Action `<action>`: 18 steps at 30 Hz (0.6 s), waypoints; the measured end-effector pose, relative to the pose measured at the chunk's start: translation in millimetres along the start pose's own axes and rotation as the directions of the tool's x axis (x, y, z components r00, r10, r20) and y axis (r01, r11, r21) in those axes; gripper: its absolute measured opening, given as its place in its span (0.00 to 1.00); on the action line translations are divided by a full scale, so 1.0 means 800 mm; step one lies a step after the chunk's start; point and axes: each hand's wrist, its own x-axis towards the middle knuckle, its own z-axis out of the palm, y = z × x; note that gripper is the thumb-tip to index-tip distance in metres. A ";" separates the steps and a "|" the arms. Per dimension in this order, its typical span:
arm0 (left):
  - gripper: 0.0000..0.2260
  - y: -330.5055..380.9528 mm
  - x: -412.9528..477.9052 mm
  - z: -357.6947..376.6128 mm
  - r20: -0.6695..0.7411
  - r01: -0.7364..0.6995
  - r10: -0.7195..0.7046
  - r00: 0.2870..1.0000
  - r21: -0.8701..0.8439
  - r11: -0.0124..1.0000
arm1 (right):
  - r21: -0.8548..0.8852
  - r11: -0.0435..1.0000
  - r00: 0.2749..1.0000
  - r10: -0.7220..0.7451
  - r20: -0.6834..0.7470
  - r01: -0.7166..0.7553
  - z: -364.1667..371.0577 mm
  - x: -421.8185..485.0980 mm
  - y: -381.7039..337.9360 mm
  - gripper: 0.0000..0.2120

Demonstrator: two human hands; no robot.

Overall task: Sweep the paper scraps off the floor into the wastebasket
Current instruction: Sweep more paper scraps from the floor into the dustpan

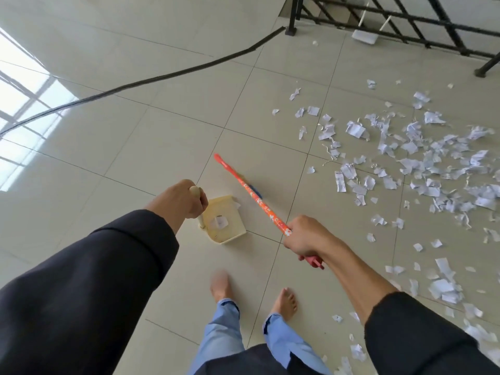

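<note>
On the tiled floor (167, 147) ahead of your bare feet, you had both tools up and ready. Your left hand (180, 200) was curled around the top of the pale upright handle of the cream dustpan (224, 220), which sat on the floor just in front of you. Your right hand (305, 235) gripped the orange flower-patterned broom (251, 193) near its upper end, the shaft slanting away from you and to the left, with a bit of blue showing beside it near the floor.

By my judgement the job was barely begun. One small piece of paper, perhaps two, lay inside the dustpan, and nearly everything else was still to be gathered. The paper scraps (422, 161) lay thick across the right side of the floor, from near the black railing (405, 25) at the far right corner down along the right edge almost to your feet, with loose strays reaching toward the middle tiles. A black cable (167, 74) ran across the far left part of the floor, well apart from the mess. No wastebasket was in view, so where the load had to be tipped cannot be told from here.

As for writing, some scraps carried faint printed marks, but nothing could be read, and no brand or label showed on either tool.
</note>
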 end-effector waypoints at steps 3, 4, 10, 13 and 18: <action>0.10 -0.009 -0.004 -0.014 0.012 0.007 -0.007 1.000 0.040 0.999 | 0.116 0.993 0.996 0.006 0.088 -0.017 -0.002 0.000 0.017 0.06; 0.10 -0.011 -0.003 -0.016 0.024 0.018 -0.019 1.000 0.034 0.999 | 0.133 0.991 0.993 -0.001 0.117 -0.014 -0.005 -0.004 0.026 0.07; 0.03 0.008 -0.021 -0.043 0.028 0.048 -0.047 0.998 -0.038 0.998 | 0.205 0.977 0.989 -0.082 0.124 0.055 -0.033 -0.029 0.051 0.10; 0.03 0.025 -0.022 -0.061 0.012 0.030 -0.030 0.999 -0.047 0.998 | 0.157 0.983 0.993 -0.101 0.056 0.091 -0.040 -0.025 0.043 0.13; 0.04 0.040 -0.022 -0.070 -0.033 0.044 -0.047 0.998 -0.094 0.995 | -0.107 0.990 0.995 -0.097 -0.029 0.094 -0.022 0.002 0.015 0.12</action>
